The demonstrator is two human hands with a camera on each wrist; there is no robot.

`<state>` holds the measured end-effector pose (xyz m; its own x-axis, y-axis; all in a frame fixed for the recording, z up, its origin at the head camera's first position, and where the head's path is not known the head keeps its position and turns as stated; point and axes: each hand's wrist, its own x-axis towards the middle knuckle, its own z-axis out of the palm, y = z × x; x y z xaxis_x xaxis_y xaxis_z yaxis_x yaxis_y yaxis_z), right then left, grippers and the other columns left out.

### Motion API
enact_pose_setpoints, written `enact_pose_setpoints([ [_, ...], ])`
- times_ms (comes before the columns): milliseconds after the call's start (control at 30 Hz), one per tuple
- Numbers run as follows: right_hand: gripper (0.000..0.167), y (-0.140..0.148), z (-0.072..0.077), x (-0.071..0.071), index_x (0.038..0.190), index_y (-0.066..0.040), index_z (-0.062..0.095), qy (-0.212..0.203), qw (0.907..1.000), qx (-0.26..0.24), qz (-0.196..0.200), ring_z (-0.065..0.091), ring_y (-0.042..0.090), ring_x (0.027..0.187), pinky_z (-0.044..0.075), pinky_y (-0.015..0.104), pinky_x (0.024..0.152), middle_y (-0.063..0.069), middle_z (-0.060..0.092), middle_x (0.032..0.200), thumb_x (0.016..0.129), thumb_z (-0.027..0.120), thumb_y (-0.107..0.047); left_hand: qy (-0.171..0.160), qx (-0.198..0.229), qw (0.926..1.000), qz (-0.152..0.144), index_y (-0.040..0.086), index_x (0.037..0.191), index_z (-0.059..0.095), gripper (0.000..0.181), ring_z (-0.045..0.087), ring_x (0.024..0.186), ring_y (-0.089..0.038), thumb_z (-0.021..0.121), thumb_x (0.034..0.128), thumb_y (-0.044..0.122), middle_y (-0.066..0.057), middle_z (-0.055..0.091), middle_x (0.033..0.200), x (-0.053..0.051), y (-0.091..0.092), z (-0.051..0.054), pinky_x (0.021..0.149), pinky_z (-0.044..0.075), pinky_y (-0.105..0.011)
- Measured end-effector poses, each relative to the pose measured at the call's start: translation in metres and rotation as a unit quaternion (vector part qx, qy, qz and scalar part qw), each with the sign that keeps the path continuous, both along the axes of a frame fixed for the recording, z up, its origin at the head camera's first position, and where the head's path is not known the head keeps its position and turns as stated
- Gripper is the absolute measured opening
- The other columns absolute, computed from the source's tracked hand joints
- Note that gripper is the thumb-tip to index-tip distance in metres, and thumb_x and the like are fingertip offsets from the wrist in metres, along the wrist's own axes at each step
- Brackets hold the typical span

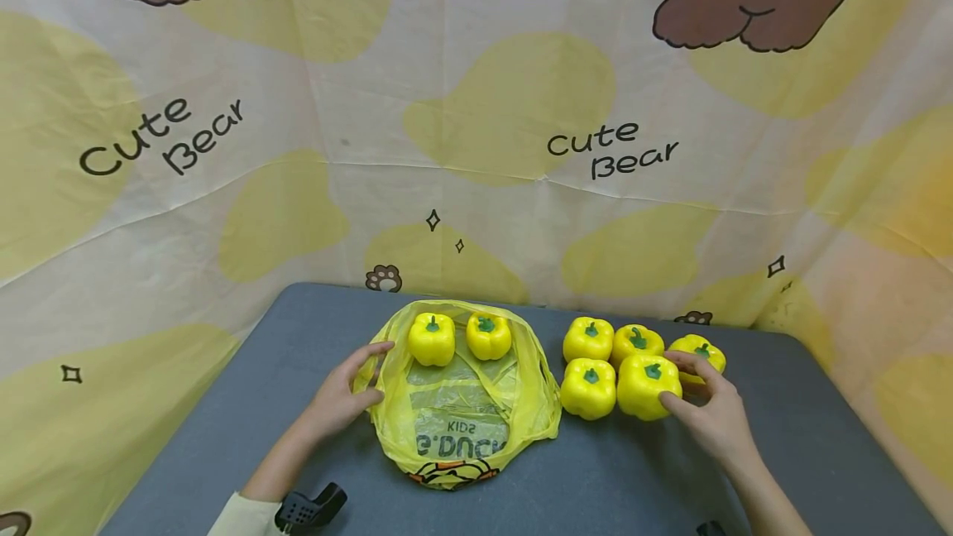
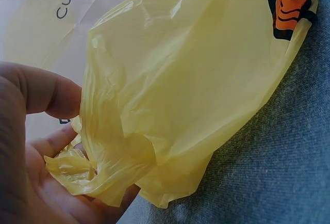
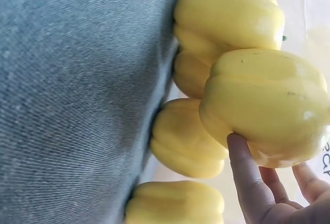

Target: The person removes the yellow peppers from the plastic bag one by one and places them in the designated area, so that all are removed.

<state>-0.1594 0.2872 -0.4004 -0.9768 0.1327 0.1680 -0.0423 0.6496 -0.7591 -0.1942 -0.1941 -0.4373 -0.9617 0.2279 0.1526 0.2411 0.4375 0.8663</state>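
Note:
A yellow plastic bag [image 1: 532,424] with printed lettering lies mouth-up on the table, two yellow bell peppers [image 1: 431,342] inside near its far rim. At the bag's left edge, my left hand [image 1: 344,391] holds the rim; in the left wrist view, bunched plastic [image 2: 105,146] sits between thumb and fingers. My right hand [image 1: 713,413] grips a yellow bell pepper [image 1: 639,395] with a green stem, thumb on the near side and fingers on the far side. The right wrist view shows this held pepper [image 3: 265,102] raised off the table, in front of the others.
Several more yellow bell peppers [image 1: 588,389] stand grouped to the right of the bag, one [image 1: 703,347] partly behind my right hand. The grey table [image 1: 313,317] ends at a patterned cloth backdrop [image 1: 506,213]. A black wrist device [image 1: 311,507] is on my left wrist.

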Motion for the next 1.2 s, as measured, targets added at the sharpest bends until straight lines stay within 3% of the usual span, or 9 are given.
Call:
enact_pose_setpoints([
  [100, 0.055, 0.000, -0.002, 0.000, 0.133, -0.005, 0.051, -0.024, 0.9997, -0.002, 0.000, 0.061, 0.042, 0.104, 0.048, 0.025, 0.066, 0.021, 0.051, 0.127, 0.082, 0.070, -0.015, 0.005, -0.005, 1.0000, 0.003, 0.013, 0.139, 0.048, 0.068, 0.056, 0.112, -0.034, 0.062, 0.0738, 0.003, -0.021, 0.043, 0.147, 0.000, 0.000, 0.000, 0.083, 0.048, -0.037],
  [267, 0.054, 0.000, -0.005, -0.001, 0.133, -0.005, 0.051, -0.041, 0.9991, 0.002, 0.002, 0.061, 0.039, 0.102, 0.048, 0.027, 0.068, 0.022, 0.051, 0.127, 0.083, 0.069, -0.017, 0.013, -0.007, 0.9999, 0.002, 0.012, 0.139, 0.048, 0.067, 0.055, 0.114, -0.035, 0.062, 0.0742, 0.003, -0.020, 0.043, 0.147, 0.000, 0.000, -0.001, 0.088, 0.046, -0.043],
  [467, 0.054, 0.001, -0.009, -0.003, 0.133, -0.004, 0.051, -0.049, 0.9988, -0.001, 0.003, 0.062, 0.037, 0.102, 0.049, 0.025, 0.068, 0.022, 0.052, 0.127, 0.083, 0.069, -0.016, 0.011, -0.004, 0.9999, 0.000, 0.013, 0.139, 0.048, 0.067, 0.055, 0.114, -0.035, 0.062, 0.0746, 0.003, -0.021, 0.043, 0.147, -0.001, -0.001, -0.002, 0.086, 0.047, -0.039],
  [633, 0.054, 0.001, -0.011, -0.004, 0.133, -0.003, 0.050, -0.060, 0.9982, -0.002, 0.007, 0.062, 0.036, 0.102, 0.049, 0.024, 0.069, 0.022, 0.053, 0.128, 0.084, 0.068, -0.016, 0.018, -0.009, 0.9998, 0.000, 0.013, 0.139, 0.048, 0.066, 0.053, 0.117, -0.036, 0.063, 0.0751, 0.004, -0.020, 0.043, 0.147, -0.001, -0.001, -0.003, 0.090, 0.045, -0.046],
  [1000, 0.055, 0.002, -0.016, -0.007, 0.133, -0.002, 0.050, -0.070, 0.9974, 0.013, 0.013, 0.061, 0.035, 0.103, 0.049, 0.024, 0.073, 0.024, 0.054, 0.128, 0.083, 0.069, -0.017, 0.017, -0.013, 0.9998, 0.000, 0.014, 0.139, 0.048, 0.066, 0.054, 0.117, -0.035, 0.063, 0.0757, 0.004, -0.018, 0.044, 0.147, -0.002, -0.002, -0.003, 0.091, 0.044, -0.047],
  [1200, 0.058, 0.002, -0.018, -0.009, 0.134, 0.000, 0.048, -0.076, 0.9966, 0.026, 0.018, 0.060, 0.037, 0.106, 0.050, 0.030, 0.077, 0.025, 0.052, 0.131, 0.083, 0.069, -0.017, 0.024, -0.022, 0.9995, 0.004, 0.014, 0.139, 0.049, 0.066, 0.048, 0.125, -0.035, 0.063, 0.0754, 0.004, -0.016, 0.045, 0.147, -0.001, -0.002, -0.003, 0.095, 0.041, -0.051],
])
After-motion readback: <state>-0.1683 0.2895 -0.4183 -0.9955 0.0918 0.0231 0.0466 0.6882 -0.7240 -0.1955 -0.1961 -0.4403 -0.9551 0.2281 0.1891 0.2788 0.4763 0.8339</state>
